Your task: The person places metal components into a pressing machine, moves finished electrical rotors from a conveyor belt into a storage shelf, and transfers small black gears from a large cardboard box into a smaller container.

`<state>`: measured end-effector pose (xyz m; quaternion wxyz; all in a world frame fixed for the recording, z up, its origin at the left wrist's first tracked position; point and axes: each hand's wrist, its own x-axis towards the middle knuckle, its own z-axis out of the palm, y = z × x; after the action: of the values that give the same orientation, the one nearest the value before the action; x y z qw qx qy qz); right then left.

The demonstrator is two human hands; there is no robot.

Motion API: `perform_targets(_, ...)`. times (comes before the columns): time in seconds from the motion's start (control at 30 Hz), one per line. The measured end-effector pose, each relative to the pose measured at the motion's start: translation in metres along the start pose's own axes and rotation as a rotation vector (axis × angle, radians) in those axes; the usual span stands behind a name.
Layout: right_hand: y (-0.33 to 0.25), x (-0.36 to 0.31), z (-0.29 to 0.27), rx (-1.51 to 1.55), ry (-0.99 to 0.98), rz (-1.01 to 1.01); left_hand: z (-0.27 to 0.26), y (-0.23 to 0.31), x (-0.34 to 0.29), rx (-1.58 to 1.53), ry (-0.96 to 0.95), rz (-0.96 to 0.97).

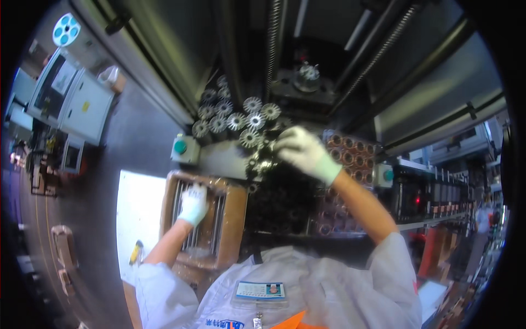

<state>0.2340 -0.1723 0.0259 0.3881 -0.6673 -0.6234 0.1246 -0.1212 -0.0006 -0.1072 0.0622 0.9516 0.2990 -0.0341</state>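
Observation:
My left hand, in a white glove, reaches into a cardboard box of long metal rods. Its fingers bend down over the rods, and their tips are hidden. My right hand, also gloved, hovers at the right edge of a group of round, toothed metal cores. Its fingers are curved and a little apart, pointing left, with nothing plainly visible between them. Beside that hand, on its right, are rows of copper-coloured rings.
Green push buttons flank the work area, one on a left box and one at right. A machine fixture stands at the back between coiled, spring-like lines. A yellow-handled tool lies on a white board.

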Motion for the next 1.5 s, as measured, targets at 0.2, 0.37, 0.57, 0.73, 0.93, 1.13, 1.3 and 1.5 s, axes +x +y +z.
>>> perform_targets(0.2, 0.054, 0.075, -0.098, 0.288, 0.457, 0.346, -0.031, 0.03, -0.031, -0.674, -0.038, -0.27)
perform_targets(0.37, 0.074, 0.113, -0.113, 0.035, 0.498, 0.415, -0.015, 0.005, -0.069, -0.658, -0.381, -0.28)
perform_targets(0.57, 0.104, 0.125, -0.117, -0.251, 0.258, 0.427, 0.036, -0.023, -0.13, -1.029, -0.372, -0.339)
perform_targets(0.73, 0.065, 0.084, -0.101, -0.623, 0.189, 0.281, -0.065, 0.011, -0.076, -1.375, -0.23, -0.375)
perform_targets(0.93, 0.069, 0.072, -0.106, -0.544, 0.241, 0.305, -0.162, 0.144, 0.135, -1.39, -0.013, 0.036)
perform_targets(1.13, 0.01, -0.043, -0.125, -0.414, 0.189, 0.172, -0.246, 0.247, 0.271, -1.456, 0.205, 0.205)
perform_targets(1.3, -0.009, -0.188, -0.147, -0.469, 0.169, 0.337, -0.284, 0.279, 0.33, -1.517, 0.46, 0.316)
perform_targets(1.5, -0.044, -0.288, -0.14, -0.242, 0.308, 0.703, -0.274, 0.225, 0.446, -1.173, 0.772, 0.695)
